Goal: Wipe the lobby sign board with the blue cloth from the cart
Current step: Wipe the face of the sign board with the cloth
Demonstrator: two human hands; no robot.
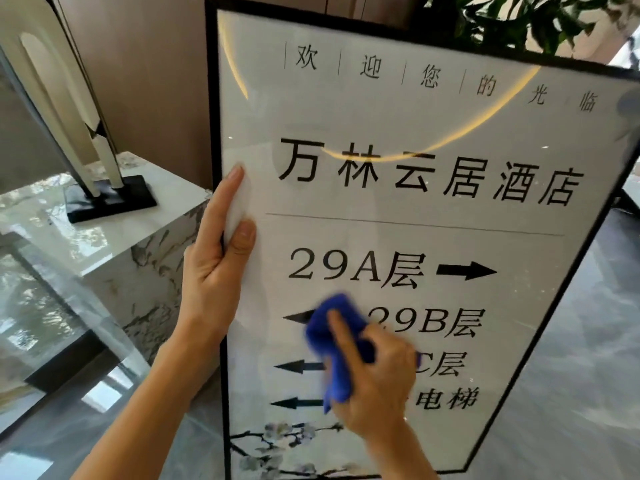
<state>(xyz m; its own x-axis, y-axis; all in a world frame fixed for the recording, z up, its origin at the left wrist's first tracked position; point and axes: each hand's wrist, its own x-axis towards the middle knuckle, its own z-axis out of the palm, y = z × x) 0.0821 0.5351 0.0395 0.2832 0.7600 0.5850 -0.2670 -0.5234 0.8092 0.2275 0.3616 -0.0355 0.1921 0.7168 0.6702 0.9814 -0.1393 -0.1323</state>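
The sign board (398, 209) fills the view, a black-framed white panel with black lettering and arrows. My left hand (214, 268) grips its left edge, thumb on the front face, fingers running up along the frame. My right hand (374, 379) holds the bunched blue cloth (332, 341) and presses it against the lower part of the panel, over the arrows and floor labels. Part of the lettering is hidden behind the cloth and hand.
A marble plinth (114, 244) stands just left of the board, carrying a tall white sculpture on a black base (107, 199). Green plant leaves (519, 19) hang above the board's top right. Grey polished floor (571, 375) lies to the right.
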